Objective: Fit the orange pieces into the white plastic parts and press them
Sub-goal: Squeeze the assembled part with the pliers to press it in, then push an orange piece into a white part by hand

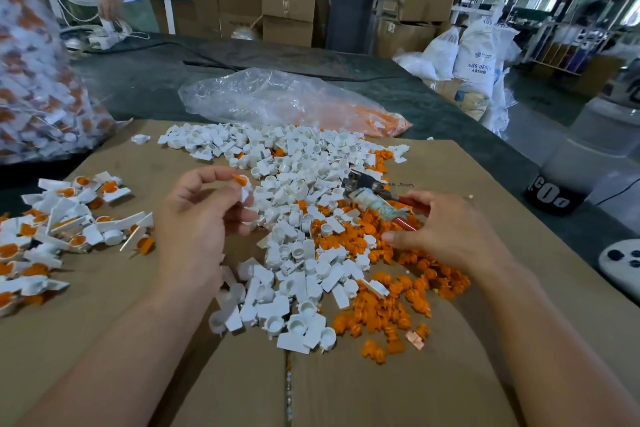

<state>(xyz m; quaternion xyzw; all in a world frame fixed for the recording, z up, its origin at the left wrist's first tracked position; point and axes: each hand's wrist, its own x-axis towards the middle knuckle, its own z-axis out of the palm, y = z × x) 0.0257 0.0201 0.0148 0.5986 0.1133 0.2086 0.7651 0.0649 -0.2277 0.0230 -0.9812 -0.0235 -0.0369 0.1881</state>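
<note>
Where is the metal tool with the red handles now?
The metal tool lies right of centre in the head view, on the pile of white parts, its red handles reaching under the right hand.

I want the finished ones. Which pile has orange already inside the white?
The pile left of the left hand: its white parts hold orange; the others are loose.

On the cardboard: parts pile at centre, pieces to its right, assembled units at left. The pliers rest on the pile's right side. One bag lies behind; a filled bag stands far left.
</note>
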